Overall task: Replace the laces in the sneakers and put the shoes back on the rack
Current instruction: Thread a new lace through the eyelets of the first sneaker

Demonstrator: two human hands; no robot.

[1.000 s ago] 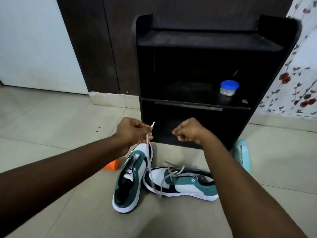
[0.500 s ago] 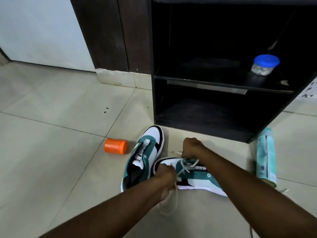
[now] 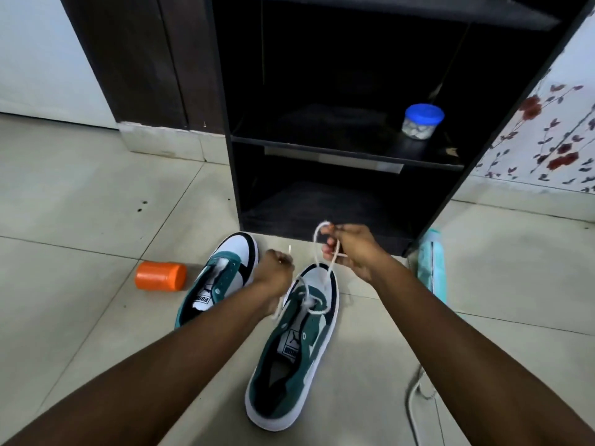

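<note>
The right hand (image 3: 349, 249) pinches a loop of white lace (image 3: 323, 252) above the toe of the nearer green-and-white sneaker (image 3: 291, 349), which stands upright on the tiled floor (image 3: 80, 220). The left hand (image 3: 273, 272), fingers curled, pinches the lace's other end, its tip poking up. The second sneaker (image 3: 222, 278) lies just beside, before the black shoe rack (image 3: 322, 201).

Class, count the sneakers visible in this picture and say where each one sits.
2. One sneaker stands on the floor between the forearms, its lace held by both hands. The other sneaker lies to its left, near the orange container. None seem hidden.
</note>
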